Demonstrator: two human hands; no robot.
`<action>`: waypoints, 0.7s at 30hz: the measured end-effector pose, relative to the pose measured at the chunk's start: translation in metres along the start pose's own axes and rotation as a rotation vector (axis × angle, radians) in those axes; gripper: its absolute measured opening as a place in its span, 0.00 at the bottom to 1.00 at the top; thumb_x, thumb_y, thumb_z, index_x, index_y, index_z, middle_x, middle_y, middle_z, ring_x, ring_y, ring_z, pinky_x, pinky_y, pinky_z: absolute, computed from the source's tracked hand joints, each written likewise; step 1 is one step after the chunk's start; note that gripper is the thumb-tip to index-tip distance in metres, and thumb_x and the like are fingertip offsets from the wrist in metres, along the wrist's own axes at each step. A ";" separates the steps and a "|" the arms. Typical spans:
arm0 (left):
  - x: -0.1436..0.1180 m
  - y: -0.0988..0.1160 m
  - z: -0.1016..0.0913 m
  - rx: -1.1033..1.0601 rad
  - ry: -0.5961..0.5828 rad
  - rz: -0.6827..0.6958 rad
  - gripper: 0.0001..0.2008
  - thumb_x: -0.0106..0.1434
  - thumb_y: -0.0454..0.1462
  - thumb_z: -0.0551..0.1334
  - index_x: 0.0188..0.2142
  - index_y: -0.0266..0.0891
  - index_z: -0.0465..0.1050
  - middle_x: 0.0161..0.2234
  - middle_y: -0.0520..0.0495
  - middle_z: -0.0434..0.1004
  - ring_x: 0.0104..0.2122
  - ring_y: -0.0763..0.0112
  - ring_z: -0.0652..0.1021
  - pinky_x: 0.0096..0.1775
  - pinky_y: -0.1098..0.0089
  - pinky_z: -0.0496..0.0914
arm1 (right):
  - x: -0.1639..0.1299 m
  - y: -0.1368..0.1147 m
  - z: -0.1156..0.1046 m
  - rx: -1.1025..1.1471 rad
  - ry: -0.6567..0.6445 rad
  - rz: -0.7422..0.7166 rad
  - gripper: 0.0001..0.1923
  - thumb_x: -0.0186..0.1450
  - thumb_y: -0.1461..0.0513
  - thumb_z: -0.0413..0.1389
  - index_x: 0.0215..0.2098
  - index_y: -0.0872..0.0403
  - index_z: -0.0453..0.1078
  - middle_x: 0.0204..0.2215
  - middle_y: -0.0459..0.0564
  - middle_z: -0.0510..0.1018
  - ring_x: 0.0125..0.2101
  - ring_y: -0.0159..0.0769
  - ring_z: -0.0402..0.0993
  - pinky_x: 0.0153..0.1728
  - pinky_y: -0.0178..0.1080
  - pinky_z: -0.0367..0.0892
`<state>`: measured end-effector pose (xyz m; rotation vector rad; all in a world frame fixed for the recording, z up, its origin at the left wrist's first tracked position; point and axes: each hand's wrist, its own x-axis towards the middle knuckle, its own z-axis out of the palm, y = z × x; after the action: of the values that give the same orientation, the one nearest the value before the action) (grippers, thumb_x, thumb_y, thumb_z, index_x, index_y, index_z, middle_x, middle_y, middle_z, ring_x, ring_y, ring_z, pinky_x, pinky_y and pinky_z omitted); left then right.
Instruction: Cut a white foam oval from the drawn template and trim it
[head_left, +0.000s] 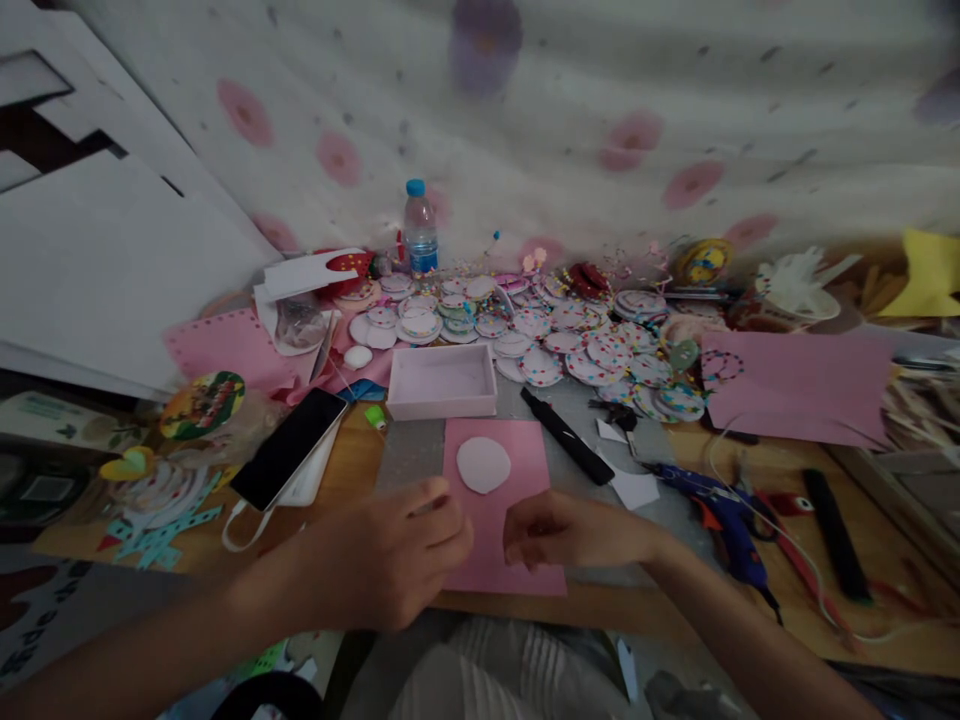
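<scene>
Behind our cluttered wooden tabletop [750,480] hangs a pale curtain with pink dots. Our left hand [397,560] and right hand [570,535] rest curled at the near edge of a pink sheet [517,470], fingers pinched on it or on something small (we cannot tell which). Just beyond our hands a white oval cutout [484,465] lies on the sheet. Farther out sits a shallow pink box [442,382], a black phone [289,448] lies left of our left hand, and a blue glue gun [712,505] lies right of our right hand. Beyond those spread dotted paper discs [585,345].
</scene>
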<state>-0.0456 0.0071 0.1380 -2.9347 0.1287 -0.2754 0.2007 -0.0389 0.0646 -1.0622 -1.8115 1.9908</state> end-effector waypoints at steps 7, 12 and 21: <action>-0.002 -0.002 0.005 -0.003 0.026 -0.022 0.15 0.67 0.30 0.51 0.30 0.35 0.75 0.33 0.43 0.77 0.33 0.66 0.73 0.39 0.61 0.69 | 0.008 0.002 0.004 0.000 -0.021 0.049 0.06 0.60 0.62 0.57 0.33 0.58 0.72 0.21 0.39 0.64 0.22 0.24 0.55 0.22 0.28 0.51; -0.003 0.000 0.005 -0.003 0.032 -0.003 0.14 0.66 0.30 0.52 0.30 0.36 0.74 0.31 0.45 0.76 0.32 0.67 0.73 0.39 0.62 0.69 | 0.006 -0.005 0.006 -0.007 -0.051 0.062 0.13 0.61 0.61 0.57 0.44 0.57 0.74 0.18 0.36 0.59 0.17 0.22 0.50 0.17 0.28 0.46; -0.003 0.003 0.003 0.014 0.081 0.037 0.15 0.65 0.29 0.51 0.28 0.36 0.75 0.31 0.44 0.77 0.32 0.66 0.74 0.38 0.62 0.69 | 0.016 0.001 0.019 -0.008 -0.015 -0.065 0.18 0.56 0.71 0.53 0.42 0.55 0.75 0.30 0.44 0.75 0.28 0.27 0.68 0.30 0.30 0.62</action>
<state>-0.0481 0.0047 0.1342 -2.9050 0.1914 -0.3880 0.1776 -0.0437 0.0578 -0.9806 -1.8393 1.9609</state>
